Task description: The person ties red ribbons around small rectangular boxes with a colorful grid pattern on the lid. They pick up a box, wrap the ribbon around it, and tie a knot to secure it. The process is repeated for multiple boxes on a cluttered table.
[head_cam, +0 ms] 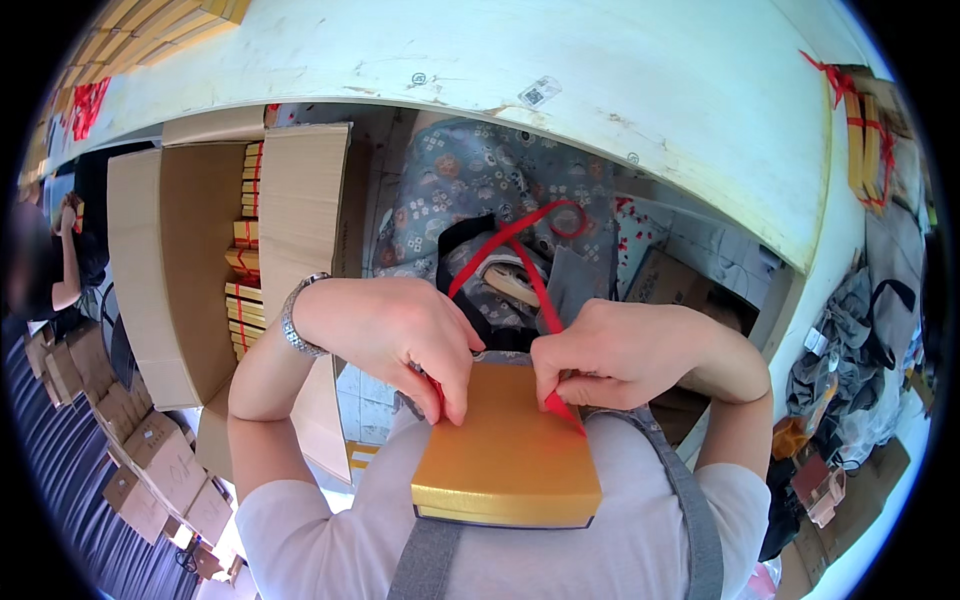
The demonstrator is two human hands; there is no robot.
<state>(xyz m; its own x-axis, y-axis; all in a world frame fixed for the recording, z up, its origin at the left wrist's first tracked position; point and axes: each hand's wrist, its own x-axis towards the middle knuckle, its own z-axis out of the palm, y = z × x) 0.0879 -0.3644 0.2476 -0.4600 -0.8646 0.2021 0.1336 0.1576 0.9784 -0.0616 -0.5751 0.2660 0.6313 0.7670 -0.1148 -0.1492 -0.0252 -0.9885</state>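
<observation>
A gold box [504, 457] rests against my body, its flat top facing up. My left hand [420, 345] is over the box's left edge, fingertips pinched on a red ribbon [480, 259]. At the right edge of the box, my right hand [600, 356] grips the same ribbon between thumb and fingers, and a short end sticks out below over the box top. Between the hands the ribbon crosses and loops above my lap. Beyond it lies a floral apron [480, 172], with a roll of tape [510, 283] in its pocket area.
An open cardboard carton [304, 195] at left holds stacked gold boxes [246, 315] tied with red ribbon. A white table [465, 52] spans the far side. More gold boxes [862, 150] lie at far right, above bundled clothes [832, 375]. Another person [45, 255] sits at far left.
</observation>
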